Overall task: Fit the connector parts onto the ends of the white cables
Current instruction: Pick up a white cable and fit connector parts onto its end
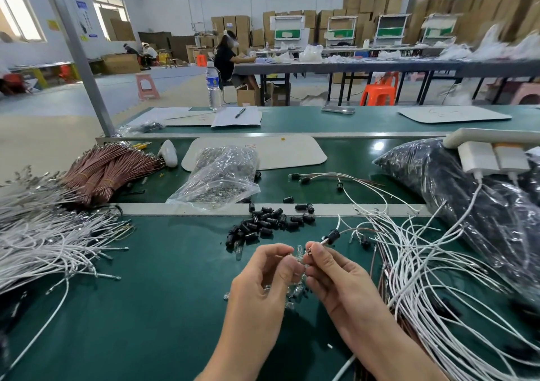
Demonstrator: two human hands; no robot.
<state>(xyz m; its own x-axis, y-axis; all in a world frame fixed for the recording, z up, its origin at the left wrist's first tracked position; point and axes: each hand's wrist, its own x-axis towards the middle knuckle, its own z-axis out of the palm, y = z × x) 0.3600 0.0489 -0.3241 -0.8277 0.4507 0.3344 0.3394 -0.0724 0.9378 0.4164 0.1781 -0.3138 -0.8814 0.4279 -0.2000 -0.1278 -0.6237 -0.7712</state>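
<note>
Fingers of the right hand pinch the end of a white cable just below the middle of the frame, thumb and forefinger pressed together on it. A black connector part sits on that cable just beyond the fingertips. The left hand faces it, its fingers curled and pinching a small clear part that almost touches the cable end. More clear parts show between the two palms; whether they are held or lie on the green surface I cannot tell.

A loose pile of black connector parts lies just above the hands. A tangle of white cables spreads to the lower right, and another heap of white cables fills the left edge. Bundles of brown wires lie at the upper left of the surface, beside a clear plastic bag. A dark bag sits at the right with a power strip on it. A water bottle stands behind, upright.
</note>
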